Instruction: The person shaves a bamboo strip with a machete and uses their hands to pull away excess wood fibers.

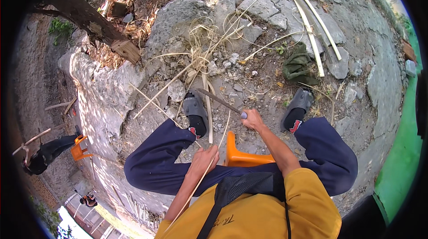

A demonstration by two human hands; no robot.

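Note:
My left hand (204, 160) is closed round a long thin pale strip (196, 186) that looks like split bamboo. One end runs back along my forearm; the other rises past my fist toward the knife. A second thin stick (156, 105) slants from the far left down to the same hand; whether I grip it too cannot be told. In my right hand (253, 120) is the grey handle of a long, dark-bladed knife (219, 99). Its blade points left, reaching above my left shoe (195, 110). A wider pale strip (208, 114) lies beside that shoe.
Beneath me is an orange plastic stool (236, 153). Curled shavings (203, 42) and strips lie ahead on rubble. Long pale poles (310, 29) and a dark green cloth (298, 66) lie far right. A cut trunk (96, 24) leans at left. Another person (49, 152) works beyond.

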